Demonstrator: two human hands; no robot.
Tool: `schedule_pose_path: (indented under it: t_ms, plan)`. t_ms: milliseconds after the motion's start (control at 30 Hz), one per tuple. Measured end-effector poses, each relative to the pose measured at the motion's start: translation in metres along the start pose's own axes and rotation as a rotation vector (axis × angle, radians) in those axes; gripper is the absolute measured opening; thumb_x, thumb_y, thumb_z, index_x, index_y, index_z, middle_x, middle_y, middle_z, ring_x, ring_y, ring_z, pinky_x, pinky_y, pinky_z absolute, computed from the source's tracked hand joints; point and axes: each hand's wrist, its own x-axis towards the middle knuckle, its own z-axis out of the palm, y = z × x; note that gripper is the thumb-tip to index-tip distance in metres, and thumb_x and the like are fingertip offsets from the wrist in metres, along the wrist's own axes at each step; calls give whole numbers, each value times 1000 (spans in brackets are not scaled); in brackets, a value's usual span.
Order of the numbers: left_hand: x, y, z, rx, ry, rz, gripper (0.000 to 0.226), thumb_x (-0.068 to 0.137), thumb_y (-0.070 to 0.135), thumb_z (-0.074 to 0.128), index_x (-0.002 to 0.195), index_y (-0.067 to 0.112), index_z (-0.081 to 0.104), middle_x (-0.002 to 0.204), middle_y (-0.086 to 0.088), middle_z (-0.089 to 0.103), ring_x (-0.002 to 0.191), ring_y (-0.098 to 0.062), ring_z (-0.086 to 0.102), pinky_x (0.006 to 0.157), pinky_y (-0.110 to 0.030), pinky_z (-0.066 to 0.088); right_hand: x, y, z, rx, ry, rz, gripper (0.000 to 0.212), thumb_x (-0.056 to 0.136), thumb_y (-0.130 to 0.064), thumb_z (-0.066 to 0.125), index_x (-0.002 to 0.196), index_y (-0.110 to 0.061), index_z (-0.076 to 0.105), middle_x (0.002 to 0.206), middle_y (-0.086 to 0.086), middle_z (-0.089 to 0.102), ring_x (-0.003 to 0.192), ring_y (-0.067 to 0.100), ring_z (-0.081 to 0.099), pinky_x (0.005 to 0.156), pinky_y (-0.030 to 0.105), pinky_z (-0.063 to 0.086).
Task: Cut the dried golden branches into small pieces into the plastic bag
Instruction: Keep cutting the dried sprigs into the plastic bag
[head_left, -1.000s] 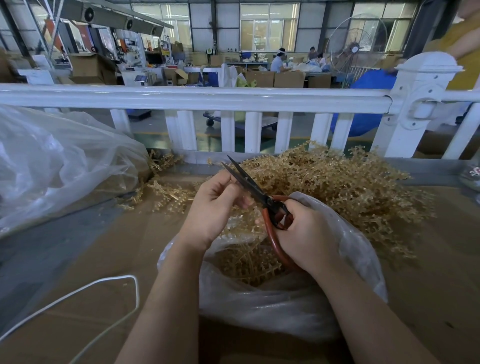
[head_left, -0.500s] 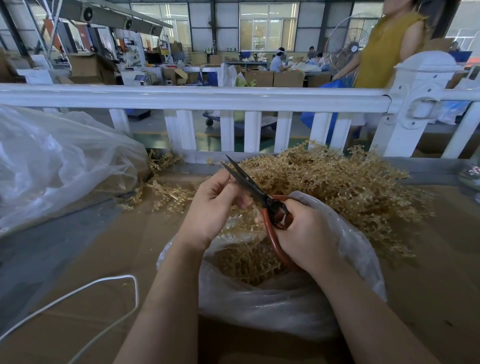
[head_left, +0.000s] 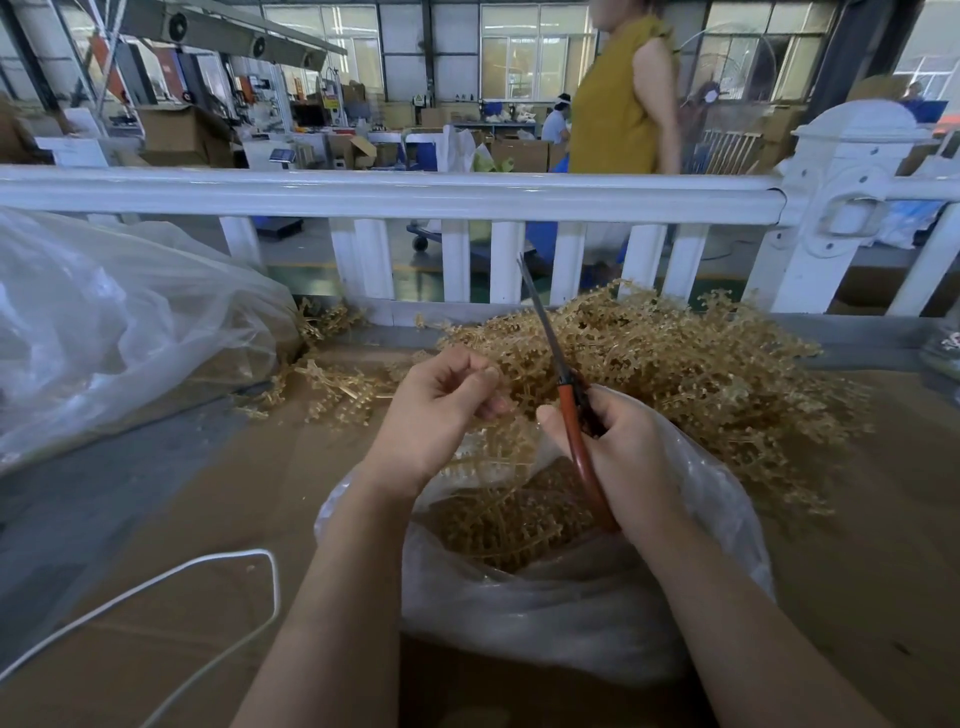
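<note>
Brown cardboard (head_left: 156, 519) covers the bench where I work, and from the task's things I go outward. Under both my hands stands the plastic bag (head_left: 571, 613), open at the top, with cut golden pieces (head_left: 498, 525) already inside. My left hand (head_left: 436, 415) has its fingertips pinched together above the bag mouth; I think a thin sprig is between them, but it is too fine to be sure. My right hand (head_left: 618, 452) grips the orange handles of the scissors (head_left: 569, 400), blades closed together and pointing up and away from me. Behind the hands lies the big pile of dried golden branches (head_left: 701, 374), and beyond it a white fence (head_left: 415, 192). I judge the risk is here: the blades are just beside my left fingertips, so a hasty cut could nick them, and pieces cut outside the bag mouth would fall on the cardboard.
</note>
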Motion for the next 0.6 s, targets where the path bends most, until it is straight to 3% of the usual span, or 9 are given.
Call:
schedule_pose_path:
  t_ms: [100, 200, 300, 367, 467, 533, 600]
  plan:
    - [0, 4, 7, 45, -19, 32, 22, 99, 7, 56, 80, 3, 66, 66, -3, 67, 66, -11, 62, 68, -23, 52, 0, -1, 0, 0, -33, 46, 28, 80, -50, 73, 69, -26, 64, 59, -13, 65, 56, 3, 62, 52, 17, 45]
    - [-1, 5, 14, 78, -35, 38, 22, 98, 11, 60, 82, -2, 68, 72, -14, 67, 69, -13, 62, 72, -30, 53, 0, -1, 2, 24, -90, 66, 15, 86, -33, 75, 83, -19, 71, 70, -5, 72, 62, 8, 67, 53, 17, 50]
    - [-2, 5, 17, 19, -24, 13, 14, 93, 15, 68, 96, 1, 68, 78, -3, 67, 72, -7, 63, 68, -18, 51, 0, -4, 3, 101, -71, 115, 11, 90, -23, 73, 85, -13, 72, 70, 6, 71, 57, 14, 65, 53, 24, 50]
    - [-1, 5, 14, -3, 53, -8, 20, 89, 21, 73, 101, 8, 65, 82, 1, 64, 72, -4, 61, 67, -16, 49, 1, -5, 0, 196, -12, 190, 17, 90, -24, 72, 85, -8, 72, 66, 15, 66, 53, 23, 59, 52, 29, 48]
    - [0, 4, 6, -27, 175, -17, 28, 85, 30, 77, 83, 11, 56, 73, 0, 52, 63, -10, 49, 64, -22, 45, 5, -3, -6, 436, 44, 372, 21, 90, -26, 73, 85, -6, 68, 52, 4, 47, 39, 12, 40, 36, 21, 33]
    - [-1, 5, 0, -104, 169, -35, 35, 80, 37, 78, 80, 11, 54, 72, -6, 43, 60, -13, 40, 69, -30, 46, 6, -3, -8, 574, 66, 404, 17, 91, -23, 71, 78, -13, 67, 54, 1, 45, 37, 11, 34, 33, 21, 28]
    - [-1, 6, -4, -140, 118, -63, 40, 76, 40, 78, 81, 7, 57, 72, -8, 42, 60, -14, 38, 78, -41, 51, 7, -2, -8, 685, 74, 370, 27, 94, -18, 67, 67, -19, 67, 56, 2, 44, 37, 10, 31, 33, 20, 26]
